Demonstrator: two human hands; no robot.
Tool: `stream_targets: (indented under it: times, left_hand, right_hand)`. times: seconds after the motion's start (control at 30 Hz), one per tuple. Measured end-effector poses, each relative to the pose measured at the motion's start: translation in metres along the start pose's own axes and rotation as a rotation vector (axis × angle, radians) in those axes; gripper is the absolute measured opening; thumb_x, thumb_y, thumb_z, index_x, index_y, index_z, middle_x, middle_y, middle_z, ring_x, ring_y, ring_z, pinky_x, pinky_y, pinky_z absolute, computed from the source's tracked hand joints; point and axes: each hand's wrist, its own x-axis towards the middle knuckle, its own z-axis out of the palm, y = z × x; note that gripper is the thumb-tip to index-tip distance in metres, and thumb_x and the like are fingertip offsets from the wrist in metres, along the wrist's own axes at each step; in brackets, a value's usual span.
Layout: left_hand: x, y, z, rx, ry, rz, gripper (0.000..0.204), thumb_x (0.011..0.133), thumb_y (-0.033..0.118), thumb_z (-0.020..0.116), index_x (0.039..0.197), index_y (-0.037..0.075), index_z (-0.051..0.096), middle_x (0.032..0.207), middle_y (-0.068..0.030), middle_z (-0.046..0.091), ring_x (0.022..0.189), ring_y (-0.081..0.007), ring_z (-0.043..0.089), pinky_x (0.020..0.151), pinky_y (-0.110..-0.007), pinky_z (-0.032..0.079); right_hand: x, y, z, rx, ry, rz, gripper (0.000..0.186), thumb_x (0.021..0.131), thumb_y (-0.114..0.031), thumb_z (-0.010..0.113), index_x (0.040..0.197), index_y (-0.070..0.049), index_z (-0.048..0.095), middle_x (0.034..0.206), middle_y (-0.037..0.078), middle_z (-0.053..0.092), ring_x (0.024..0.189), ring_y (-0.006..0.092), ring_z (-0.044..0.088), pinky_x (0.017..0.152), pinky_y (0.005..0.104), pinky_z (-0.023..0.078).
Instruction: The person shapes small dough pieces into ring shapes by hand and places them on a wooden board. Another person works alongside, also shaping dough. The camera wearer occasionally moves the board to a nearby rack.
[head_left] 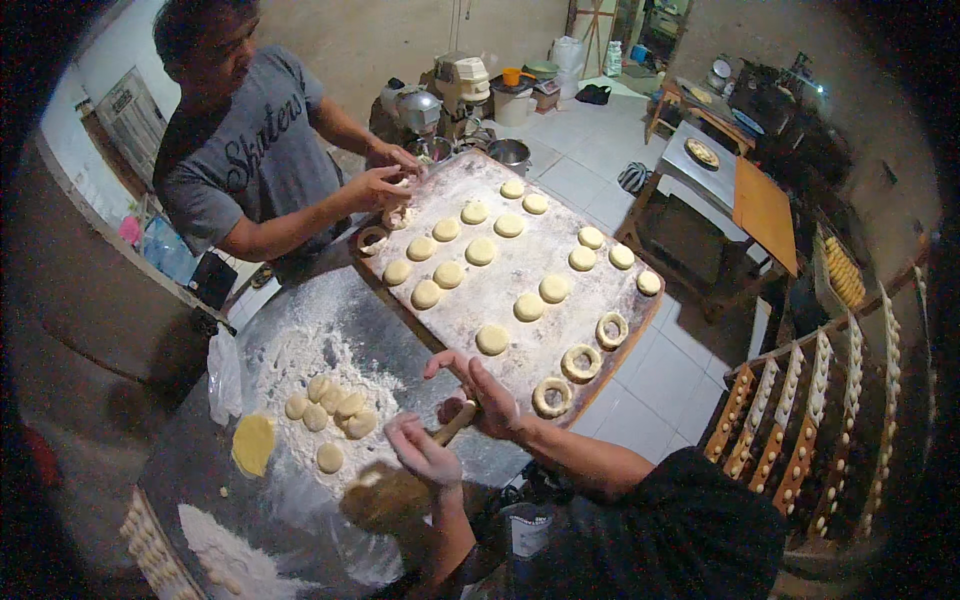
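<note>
My left hand [425,455] is open, fingers slightly bent, at the steel table's edge. My right hand [490,400] is open, thumb raised and fingers apart, near the board's front edge. A wooden stick [450,428] lies between them; whether either palm touches it is unclear. The flour-dusted board [430,180] holds several pale dough rounds [480,250] and, at the right, dough rings [582,362]. More rounds [330,457] sit in flour on the steel table [300,300] at left, near a flattened yellow dough piece [252,445] and a clear plastic sheet [365,545].
A co-worker [255,150] stands at upper left, both hands working dough at the board's corner. Mixers [460,85] and containers stand at the back. A side table [760,215] is at right, beside racks of shaped dough [795,420]. A tray [150,540] edges in at lower left.
</note>
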Motion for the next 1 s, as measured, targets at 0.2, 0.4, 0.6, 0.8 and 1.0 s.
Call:
stream_targets:
  times: [0.2, 0.4, 0.6, 0.8, 1.0]
  left_hand:
    - [-0.007, 0.011, 0.076, -0.008, -0.168, -0.015, 0.035, 0.096, 0.034, 0.039, 0.104, 0.002, 0.049, 0.092, -0.0079, 0.052, 0.076, -0.0182, 0.050, 0.068, -0.032, 0.044]
    - [-0.026, 0.007, 0.140, -0.117, -0.218, -0.120, 0.024, 0.098, 0.020, 0.034, 0.100, 0.001, 0.048, 0.091, -0.0121, 0.054, 0.085, -0.0226, 0.055, 0.080, -0.034, 0.043]
    - [-0.026, 0.025, 0.156, 0.277, -0.218, -0.162, 0.020, 0.097, 0.021, 0.039, 0.099, 0.005, 0.050, 0.080, -0.0173, 0.060, 0.077, -0.0382, 0.062, 0.066, -0.044, 0.046]
    - [-0.029, 0.024, 0.159, 0.268, -0.156, -0.015, 0.015, 0.096, 0.015, 0.041, 0.102, 0.003, 0.046, 0.085, -0.0194, 0.059, 0.078, -0.0393, 0.061, 0.064, -0.042, 0.046]
    - [-0.010, -0.022, 0.152, 0.673, -0.177, -0.242, 0.050, 0.094, 0.033, 0.048, 0.125, -0.002, 0.031, 0.112, -0.0360, 0.046, 0.104, -0.0523, 0.047, 0.090, -0.053, 0.039]
  right_hand:
    - [-0.040, -0.062, -0.049, -0.128, 0.175, -0.089, 0.046, 0.082, -0.005, 0.056, 0.123, -0.011, 0.036, 0.065, -0.003, 0.046, 0.060, 0.0064, 0.051, 0.055, 0.0246, 0.042]
    - [-0.055, -0.080, -0.097, -0.025, 0.091, 0.143, 0.048, 0.089, -0.035, 0.053, 0.126, -0.012, 0.033, 0.079, 0.010, 0.057, 0.067, 0.0176, 0.059, 0.065, 0.0281, 0.046]
    - [-0.053, -0.065, -0.150, -0.405, -0.024, 0.065, 0.041, 0.094, -0.032, 0.051, 0.126, -0.012, 0.035, 0.080, 0.009, 0.057, 0.058, 0.0121, 0.051, 0.056, 0.0250, 0.043]
    - [-0.043, -0.070, -0.148, -0.549, -0.248, 0.056, 0.058, 0.095, -0.054, 0.033, 0.132, -0.010, 0.033, 0.112, 0.018, 0.050, 0.086, 0.0216, 0.055, 0.078, 0.0315, 0.045]
    - [-0.024, -0.049, -0.151, -0.990, 0.190, 0.220, 0.067, 0.087, -0.050, 0.054, 0.133, -0.007, 0.031, 0.104, 0.021, 0.057, 0.088, 0.0361, 0.059, 0.069, 0.0480, 0.047]
